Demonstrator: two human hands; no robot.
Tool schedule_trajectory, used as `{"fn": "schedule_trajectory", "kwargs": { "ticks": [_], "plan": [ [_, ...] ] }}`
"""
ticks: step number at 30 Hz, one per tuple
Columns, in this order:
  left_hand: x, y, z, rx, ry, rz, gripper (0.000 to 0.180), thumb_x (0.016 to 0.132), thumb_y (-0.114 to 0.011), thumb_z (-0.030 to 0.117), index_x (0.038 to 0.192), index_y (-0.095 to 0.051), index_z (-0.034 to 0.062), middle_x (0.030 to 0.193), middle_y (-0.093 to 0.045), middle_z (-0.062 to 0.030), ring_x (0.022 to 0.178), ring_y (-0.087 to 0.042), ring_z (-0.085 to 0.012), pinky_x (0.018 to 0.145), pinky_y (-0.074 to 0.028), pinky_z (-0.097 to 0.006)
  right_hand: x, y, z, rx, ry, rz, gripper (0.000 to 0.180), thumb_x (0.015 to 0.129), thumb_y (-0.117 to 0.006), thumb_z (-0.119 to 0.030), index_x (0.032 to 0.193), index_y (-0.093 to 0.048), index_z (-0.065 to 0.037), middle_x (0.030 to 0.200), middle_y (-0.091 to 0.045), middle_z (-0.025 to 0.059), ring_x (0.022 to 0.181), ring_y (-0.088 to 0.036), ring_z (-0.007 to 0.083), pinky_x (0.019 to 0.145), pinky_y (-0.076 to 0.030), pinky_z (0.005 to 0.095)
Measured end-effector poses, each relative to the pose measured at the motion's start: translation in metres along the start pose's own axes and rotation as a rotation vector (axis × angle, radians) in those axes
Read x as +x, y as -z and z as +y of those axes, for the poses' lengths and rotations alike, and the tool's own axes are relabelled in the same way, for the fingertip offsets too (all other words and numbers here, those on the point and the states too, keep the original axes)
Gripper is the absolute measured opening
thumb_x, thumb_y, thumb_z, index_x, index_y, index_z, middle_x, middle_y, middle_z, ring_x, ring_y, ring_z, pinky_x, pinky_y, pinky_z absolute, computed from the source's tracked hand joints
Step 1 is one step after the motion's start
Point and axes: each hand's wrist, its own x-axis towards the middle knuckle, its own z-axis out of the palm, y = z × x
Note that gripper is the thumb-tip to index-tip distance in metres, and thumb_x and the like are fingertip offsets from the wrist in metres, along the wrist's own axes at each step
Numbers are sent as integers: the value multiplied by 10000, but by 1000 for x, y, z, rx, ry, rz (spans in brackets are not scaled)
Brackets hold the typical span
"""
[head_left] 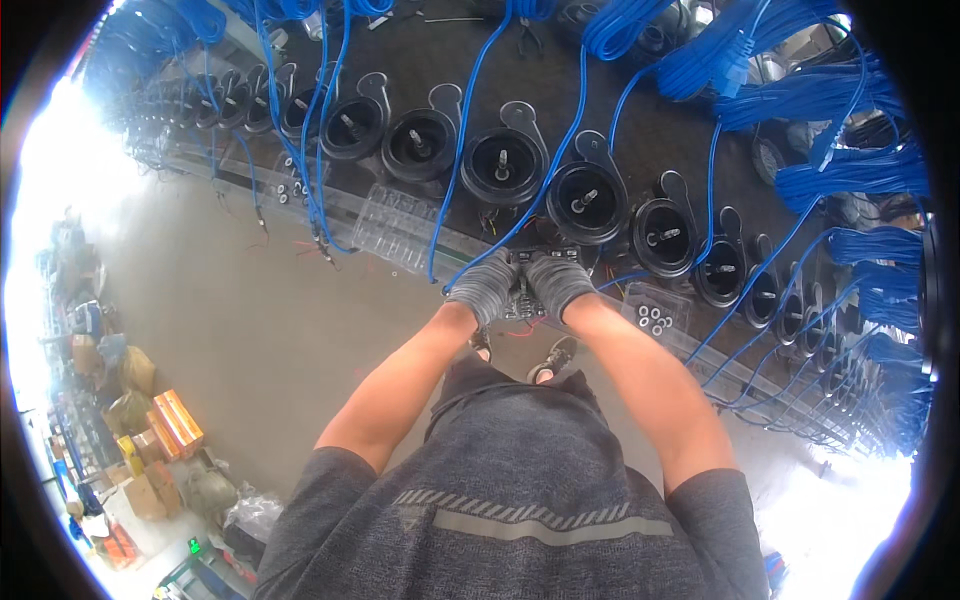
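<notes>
In striped grey gloves, my left hand (484,288) and my right hand (557,281) meet side by side at the near edge of the bench. Their fingers close around a small dark part (541,256) whose kind I cannot make out; the gloves hide most of it. Just beyond stand black round housings, the nearest a dark bowl-shaped one (585,203) with a metal stem in its middle and a looped bracket. A blue cable (572,140) runs down past it toward my left hand. Below the hands, small metal fittings (523,303) show between my wrists.
More black housings (503,167) line the bench in a curved row. Coiled blue cables (850,110) are bundled at the back and right. A clear tray of small parts (392,232) lies left, another with washers (655,318) right. Boxes (177,424) and sacks stand far left.
</notes>
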Motion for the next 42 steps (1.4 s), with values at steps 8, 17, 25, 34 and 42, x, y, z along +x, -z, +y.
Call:
{"fn": "schedule_trajectory", "kwargs": {
  "ticks": [8,17,25,34,42],
  "plan": [
    [4,-6,-15,223,-350,99,274,973,-614,243,1123,-678,24,1062,-716,-230,998,-684,-396,885,-527,-457,3,-39,21,-147,160,170,286,910,-581,-117,1119,-745,-12,1109,-743,223,1049,-723,374,921,-560,477],
    [15,-4,-16,495,-410,99,260,942,-606,196,1132,-692,40,1093,-707,-219,1052,-667,-395,914,-532,-463,-8,8,-6,154,96,163,318,914,-588,-145,1190,-703,-38,1159,-730,223,1117,-695,367,1001,-519,476],
    [5,5,-16,595,-520,127,248,1026,-497,164,1120,-678,23,1096,-699,-227,1038,-665,-401,880,-533,-472,-2,-21,12,39,272,182,339,921,-563,-110,1243,-667,-92,1278,-675,198,1235,-619,365,1096,-451,444],
    [8,0,-28,316,-574,68,216,878,-623,128,1042,-687,4,1055,-694,-207,1037,-659,-393,920,-529,-459,-38,17,9,351,18,197,289,810,-683,-104,1094,-725,-70,1178,-686,217,1068,-683,369,933,-548,477],
    [-4,14,11,215,-319,-95,196,785,-723,86,978,-703,50,910,-674,-185,857,-649,-346,804,-532,-422,-167,12,75,585,-487,532,253,845,-662,-92,1088,-733,-77,929,-732,175,831,-718,359,771,-569,457]
  ]
}}
